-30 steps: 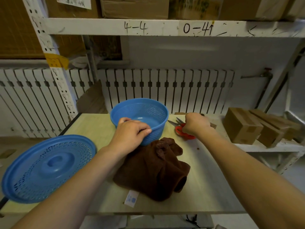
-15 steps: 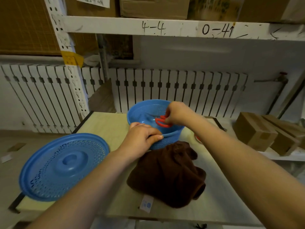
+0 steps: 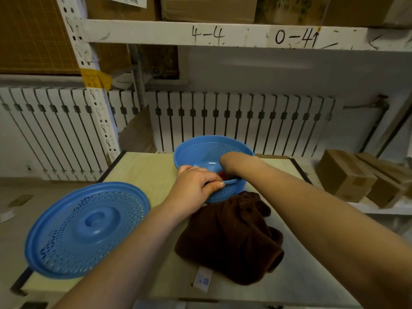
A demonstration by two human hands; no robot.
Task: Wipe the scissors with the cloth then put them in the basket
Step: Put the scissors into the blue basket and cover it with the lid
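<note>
A blue perforated basket (image 3: 196, 150) stands at the back of the wooden table (image 3: 145, 170). My left hand (image 3: 196, 186) grips its near rim. My right hand (image 3: 231, 162) reaches down inside the basket, bent at the wrist, its fingers hidden behind the rim. A bit of the scissors' red handle (image 3: 221, 175) shows at those fingers, low in the basket; the blades are hidden. The brown cloth (image 3: 229, 237) lies crumpled on the table just in front of the basket, under my right forearm.
The basket's round blue lid (image 3: 87, 228) overhangs the table's left front corner. A white tag (image 3: 202, 281) sticks out from under the cloth. Cardboard boxes (image 3: 347, 175) sit on a shelf to the right. A shelf beam and a radiator are behind.
My right hand lifted the red scissors from the table right of the basket, carried them over the rim and lowered them inside. My left hand kept hold of the rim.
</note>
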